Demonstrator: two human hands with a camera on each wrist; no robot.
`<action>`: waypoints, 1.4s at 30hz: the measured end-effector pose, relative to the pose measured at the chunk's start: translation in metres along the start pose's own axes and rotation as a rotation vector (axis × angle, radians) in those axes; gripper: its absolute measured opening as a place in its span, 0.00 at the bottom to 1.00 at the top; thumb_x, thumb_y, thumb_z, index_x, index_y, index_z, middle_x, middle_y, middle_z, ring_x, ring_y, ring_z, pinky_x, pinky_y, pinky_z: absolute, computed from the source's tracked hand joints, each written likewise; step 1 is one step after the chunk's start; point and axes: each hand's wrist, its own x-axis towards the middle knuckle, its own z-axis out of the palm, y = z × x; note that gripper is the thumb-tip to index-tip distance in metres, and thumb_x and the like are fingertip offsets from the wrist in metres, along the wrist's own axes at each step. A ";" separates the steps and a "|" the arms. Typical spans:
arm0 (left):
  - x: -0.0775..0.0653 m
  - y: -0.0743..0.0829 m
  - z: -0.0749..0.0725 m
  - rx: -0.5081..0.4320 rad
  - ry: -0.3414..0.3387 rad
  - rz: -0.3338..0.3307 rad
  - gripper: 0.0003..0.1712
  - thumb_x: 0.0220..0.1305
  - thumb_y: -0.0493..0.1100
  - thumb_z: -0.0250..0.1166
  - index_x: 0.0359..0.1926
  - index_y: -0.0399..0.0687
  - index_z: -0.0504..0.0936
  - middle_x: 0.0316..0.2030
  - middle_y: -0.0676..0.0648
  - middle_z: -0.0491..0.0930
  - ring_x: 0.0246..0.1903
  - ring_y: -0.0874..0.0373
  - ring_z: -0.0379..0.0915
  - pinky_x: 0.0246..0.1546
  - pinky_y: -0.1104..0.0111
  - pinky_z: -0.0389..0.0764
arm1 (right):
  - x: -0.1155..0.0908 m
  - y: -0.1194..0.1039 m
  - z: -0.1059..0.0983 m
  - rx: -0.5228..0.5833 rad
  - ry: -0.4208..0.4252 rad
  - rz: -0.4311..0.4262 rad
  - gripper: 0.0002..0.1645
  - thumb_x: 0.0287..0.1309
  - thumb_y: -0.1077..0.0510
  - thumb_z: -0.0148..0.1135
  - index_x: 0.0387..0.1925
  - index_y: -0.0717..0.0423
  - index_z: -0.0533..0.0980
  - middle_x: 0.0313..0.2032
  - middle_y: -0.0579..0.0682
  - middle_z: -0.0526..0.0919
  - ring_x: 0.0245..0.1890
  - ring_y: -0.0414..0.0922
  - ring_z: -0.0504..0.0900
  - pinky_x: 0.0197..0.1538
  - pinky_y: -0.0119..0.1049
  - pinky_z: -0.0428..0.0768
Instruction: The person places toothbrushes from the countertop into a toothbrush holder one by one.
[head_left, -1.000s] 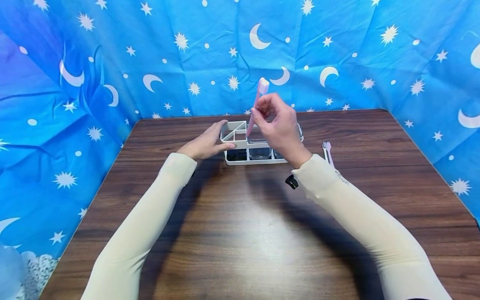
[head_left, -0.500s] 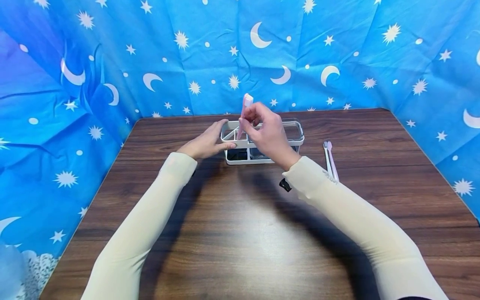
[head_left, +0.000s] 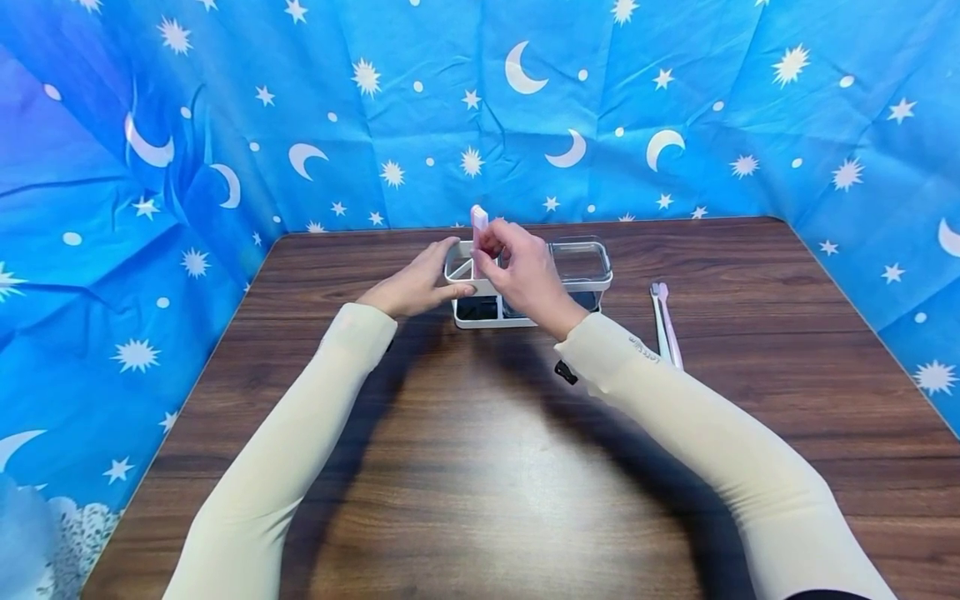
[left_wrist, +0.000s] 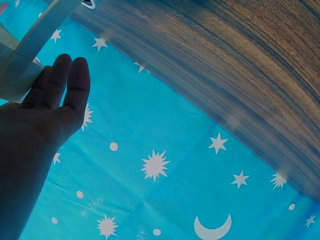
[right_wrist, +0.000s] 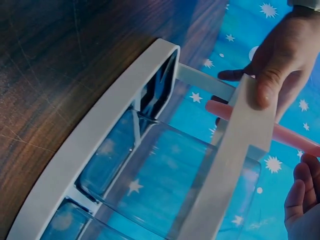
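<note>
A white two-tier toothbrush holder point(head_left: 482, 287) stands near the table's back edge. My left hand point(head_left: 416, 280) grips its left end, thumb on the front rim and fingers behind, as the right wrist view also shows. Between thumb and fingertips my right hand point(head_left: 531, 273) pinches an upright pink toothbrush point(head_left: 480, 220), head up. In the right wrist view the pink handle point(right_wrist: 295, 140) passes through the divided upper section, and its lower end shows beneath it. The left wrist view catches the left hand point(left_wrist: 55, 100), dark, against the holder's end.
Clear cups point(head_left: 581, 262) sit in the holder's right part. Two more toothbrushes point(head_left: 665, 325), one white and one pink, lie side by side on the wooden table point(head_left: 465, 483) to the right. A blue star-and-moon cloth point(head_left: 420, 117) hangs behind.
My right hand has moved left and down with the pink toothbrush, from above the holder's middle into its left divided section. The left hand has stayed on the holder's end.
</note>
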 end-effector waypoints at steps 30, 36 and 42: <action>0.003 0.003 0.000 0.012 0.005 0.021 0.53 0.60 0.65 0.59 0.73 0.43 0.44 0.64 0.38 0.56 0.60 0.48 0.57 0.60 0.54 0.61 | -0.005 0.012 -0.006 -0.243 -0.157 0.066 0.18 0.55 0.49 0.68 0.45 0.53 0.77 0.43 0.47 0.79 0.44 0.45 0.65 0.48 0.41 0.66; 0.002 0.003 0.000 0.009 -0.004 0.001 0.54 0.59 0.68 0.57 0.73 0.45 0.42 0.67 0.39 0.53 0.63 0.49 0.55 0.62 0.54 0.58 | -0.008 0.019 -0.026 -0.250 -0.130 0.103 0.21 0.55 0.50 0.68 0.48 0.55 0.76 0.46 0.49 0.78 0.48 0.47 0.65 0.52 0.43 0.67; 0.001 0.000 0.000 0.018 0.003 0.013 0.54 0.59 0.68 0.57 0.73 0.44 0.43 0.68 0.37 0.51 0.65 0.47 0.51 0.63 0.54 0.56 | -0.011 0.031 -0.048 -0.299 -0.102 0.122 0.21 0.57 0.51 0.66 0.49 0.56 0.75 0.48 0.51 0.78 0.49 0.48 0.66 0.57 0.43 0.65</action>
